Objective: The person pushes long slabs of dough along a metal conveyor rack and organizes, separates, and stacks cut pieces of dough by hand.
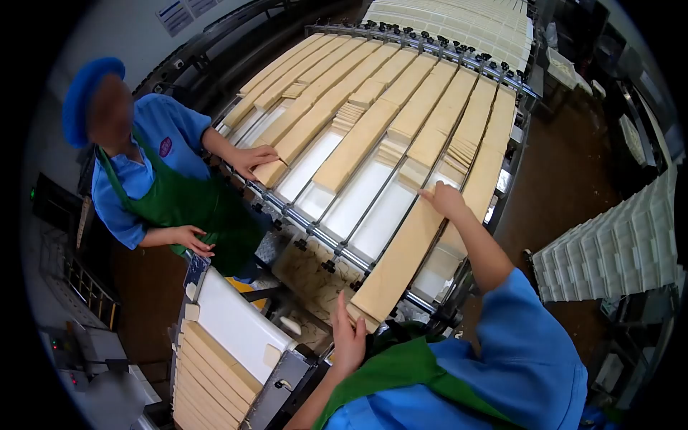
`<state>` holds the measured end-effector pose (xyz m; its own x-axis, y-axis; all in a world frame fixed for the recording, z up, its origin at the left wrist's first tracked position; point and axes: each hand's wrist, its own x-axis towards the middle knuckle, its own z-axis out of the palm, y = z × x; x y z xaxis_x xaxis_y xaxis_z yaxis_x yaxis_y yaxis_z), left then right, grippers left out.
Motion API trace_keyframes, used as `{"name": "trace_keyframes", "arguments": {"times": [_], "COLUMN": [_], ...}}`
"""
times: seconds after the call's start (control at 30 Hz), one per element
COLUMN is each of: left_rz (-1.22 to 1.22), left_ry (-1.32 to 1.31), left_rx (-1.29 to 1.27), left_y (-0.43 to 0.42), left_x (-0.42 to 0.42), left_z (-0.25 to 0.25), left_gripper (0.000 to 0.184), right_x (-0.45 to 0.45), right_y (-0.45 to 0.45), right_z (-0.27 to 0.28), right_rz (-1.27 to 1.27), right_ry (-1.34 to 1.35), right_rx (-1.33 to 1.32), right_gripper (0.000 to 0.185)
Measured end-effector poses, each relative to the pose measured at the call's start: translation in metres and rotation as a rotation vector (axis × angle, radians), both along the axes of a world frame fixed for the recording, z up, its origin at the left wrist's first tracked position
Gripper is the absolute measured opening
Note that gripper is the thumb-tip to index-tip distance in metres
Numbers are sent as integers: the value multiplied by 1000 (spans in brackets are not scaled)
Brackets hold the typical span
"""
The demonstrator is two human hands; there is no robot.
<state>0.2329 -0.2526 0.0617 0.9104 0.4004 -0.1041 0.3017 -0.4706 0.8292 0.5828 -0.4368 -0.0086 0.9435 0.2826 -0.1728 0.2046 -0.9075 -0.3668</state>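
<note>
A long, pale beige stack of thin flat strips (401, 261) lies slantwise over the near rail of the conveyor, its near end sticking out toward me. My left hand (347, 335) is at that near end, fingers upright along the corner and thumb against the end face. At the far end, my right hand (444, 201) has its fingers bent around the stack's edge. What the strips are made of I cannot tell. More such stacks (358, 154) lie in lanes beyond, some leaning over in fanned layers (347, 117).
Metal rods divide the conveyor (373, 208) into lanes. On the left a co-worker in a green apron (193, 204) rests a hand (254, 159) on another stack. A lower white belt (233, 315) carries strips (208, 380). Stacked pale trays (609, 247) stand right.
</note>
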Motion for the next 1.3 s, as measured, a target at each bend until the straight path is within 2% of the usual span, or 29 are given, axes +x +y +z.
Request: {"name": "trace_keyframes", "arguments": {"times": [0.1, 0.17, 0.2, 0.23, 0.3, 0.33, 0.37, 0.4, 0.43, 0.47, 0.53, 0.57, 0.63, 0.7, 0.77, 0.8, 0.83, 0.9, 0.93, 0.97, 1.0, 1.03, 1.07, 1.17, 1.2, 1.23, 1.3], "left_rz": [31, 10, -9, -30, -4, -57, -109, -54, -37, -46, -43, -33, 90, 174, 343, 415, 493, 549, 594, 680, 789, 841, 984, 1453, 1538, 1556, 1722], "left_ry": [113, 33, -14, -64, 6, -66, -137, 109, 108, 116, 153, 36, -153, -153, -230, -240, -253, -106, -17, -44, -29, 4, -42, 42, 47, 37, -105], "left_rx": [-119, -57, 1, 60, 51, 56, 60, -138, -141, -156, -208, -233, -444, -593, -510, -313, -305, 144, 112, 162, 181, 287, 226, 263, 268, 257, 61], "left_y": [-16, -22, -26, -30, -43, -48, -49, -48, -45, -40, -31, -26, -15, 4, 23, 33, 41, 56, 60, 59, 59, 65, 72, 108, 123, 136, 162], "left_x": [30, 40, 48, 57, 80, 92, 102, 113, 114, 117, 111, 104, 86, 65, 45, 30, 9, -43, -73, -106, -134, -165, -192, -265, -283, -298, -320], "left_z": [8, -13, -21, -25, -27, -40, -45, -41, -46, -54, -53, -57, -88, -75, -24, -33, -34, -34, -36, -68, -67, -69, -80, -123, -131, -141, -158], "left_gripper": [64, 67, 68, 70, 72, 72, 73, 75, 75, 76, 76, 74, 72, 70, 70, 70, 70, 68, 59, 44, 31, 24, 21, 28, 36, 36, 56], "right_x": [32, 39, 44, 49, 45, 48, 54, 61, 70, 80, 85, 89, 104, 103, 61, 38, 9, -56, -98, -135, -163, -188, -210, -273, -290, -310, -346], "right_y": [-13, -24, -29, -33, -35, -40, -44, -47, -48, -49, -56, -56, -68, -60, -19, 5, 32, 87, 112, 135, 157, 175, 193, 250, 271, 294, 343], "right_z": [-4, -14, -11, -6, 40, 42, 30, 11, -2, -5, -9, -11, -30, -24, -1, 6, 10, 12, 28, 47, 59, 68, 70, 73, 74, 77, 81], "right_rz": [38, 76, 66, 72, -34, -19, -4, -74, -142, -141, -116, -103, -88, -91, 55, 222, 383, 644, 762, 875, 1052, 1219, 1363, 1655, 1776, 1793, 1961], "right_ry": [54, -260, -245, -244, -177, -248, -245, -315, -389, -267, -252, -240, -213, -115, -484, -522, -551, -323, -160, 4, 91, 179, 243, 342, 378, 371, 362], "right_rx": [31, -47, -11, -10, -57, -86, -87, -151, -212, -232, -233, -228, -189, -229, -156, 2, 162, 332, 381, 423, 411, 388, 361, 316, 311, 296, 349], "right_gripper": [75, 69, 60, 60, 52, 60, 60, 67, 73, 83, 83, 83, 83, 80, 71, 66, 64, 62, 59, 57, 54, 52, 50, 48, 49, 49, 51]}}
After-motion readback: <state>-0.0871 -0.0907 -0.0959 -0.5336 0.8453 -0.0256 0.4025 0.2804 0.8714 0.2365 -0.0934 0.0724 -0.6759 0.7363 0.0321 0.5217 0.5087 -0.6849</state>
